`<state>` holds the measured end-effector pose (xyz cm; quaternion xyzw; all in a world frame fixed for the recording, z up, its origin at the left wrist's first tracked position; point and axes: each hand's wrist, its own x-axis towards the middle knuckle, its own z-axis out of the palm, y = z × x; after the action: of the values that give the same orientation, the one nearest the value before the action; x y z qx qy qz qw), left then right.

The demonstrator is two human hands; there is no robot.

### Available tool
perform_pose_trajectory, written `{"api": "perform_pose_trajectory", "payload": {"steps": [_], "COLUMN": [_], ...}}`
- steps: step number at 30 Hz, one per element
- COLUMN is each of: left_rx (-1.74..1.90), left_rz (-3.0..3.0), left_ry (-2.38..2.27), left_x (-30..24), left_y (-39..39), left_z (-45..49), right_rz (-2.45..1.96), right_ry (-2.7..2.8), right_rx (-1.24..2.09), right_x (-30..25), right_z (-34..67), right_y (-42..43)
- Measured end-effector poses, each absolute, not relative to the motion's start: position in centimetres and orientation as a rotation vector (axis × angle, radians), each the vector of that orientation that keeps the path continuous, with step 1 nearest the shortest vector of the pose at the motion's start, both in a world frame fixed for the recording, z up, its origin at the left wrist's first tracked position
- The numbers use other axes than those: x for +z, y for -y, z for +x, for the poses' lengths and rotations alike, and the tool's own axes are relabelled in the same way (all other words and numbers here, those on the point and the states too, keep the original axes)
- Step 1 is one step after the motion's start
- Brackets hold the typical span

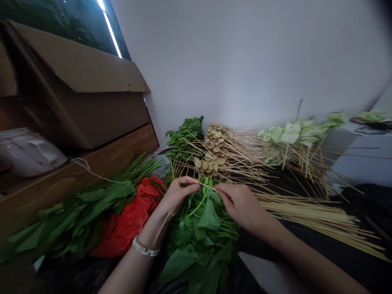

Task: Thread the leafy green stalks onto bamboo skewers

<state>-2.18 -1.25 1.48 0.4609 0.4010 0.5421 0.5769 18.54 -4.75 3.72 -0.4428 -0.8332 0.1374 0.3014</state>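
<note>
My left hand (179,194) is closed in a pinch on a thin bamboo skewer (196,181) and green stems. My right hand (240,204) is closed too, pinching the same skewer and a bent green stem (204,196) from the right. Both hands hover over a heap of leafy greens (199,237) in front of me. Just beyond the hands lie skewers loaded with round tan slices (214,153).
A red plastic bag (131,220) and more long-leaved greens (76,212) lie at the left. Bare skewers (315,216) fan out at the right, cabbage skewers (294,136) behind them. A cardboard box (79,90) sits on a wooden shelf (101,163) at the left.
</note>
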Motion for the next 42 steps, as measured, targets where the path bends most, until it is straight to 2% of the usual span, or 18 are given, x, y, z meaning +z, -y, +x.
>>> {"api": "perform_pose_trajectory", "payload": {"steps": [5, 13, 20, 27, 30, 36, 42], "left_rx": [1.313, 1.411, 1.106, 0.830, 0.844, 1.206, 1.526], "left_rz": [1.130, 1.272, 1.919, 2.183, 2.093, 1.613, 1.108], "left_ry": [-0.928, -1.020, -0.962, -0.956, -0.917, -0.974, -0.933], "left_x": [1.5, 1.9, 1.7, 0.9, 0.9, 1.9, 1.5], "left_y": [1.0, 0.9, 1.4, 1.6, 1.6, 1.4, 0.5], "left_z": [-2.5, -3.1, -2.3, -2.1, -2.1, -2.3, -2.5], "right_rz": [-1.127, -1.208, -1.224, -1.225, -1.219, -1.187, -1.099], "right_ry": [2.125, 1.674, 1.658, 1.689, 1.706, 1.719, 1.792], "right_rx": [0.310, 0.073, 0.035, 0.061, 0.055, 0.117, 0.391], "right_x": [4.1, 7.3, 7.7, 7.7, 7.8, 7.9, 7.9], "right_z": [19.5, 23.9, 24.4, 23.9, 23.8, 23.8, 24.0], "right_y": [4.1, 3.0, 2.9, 3.1, 3.3, 3.5, 3.5]}}
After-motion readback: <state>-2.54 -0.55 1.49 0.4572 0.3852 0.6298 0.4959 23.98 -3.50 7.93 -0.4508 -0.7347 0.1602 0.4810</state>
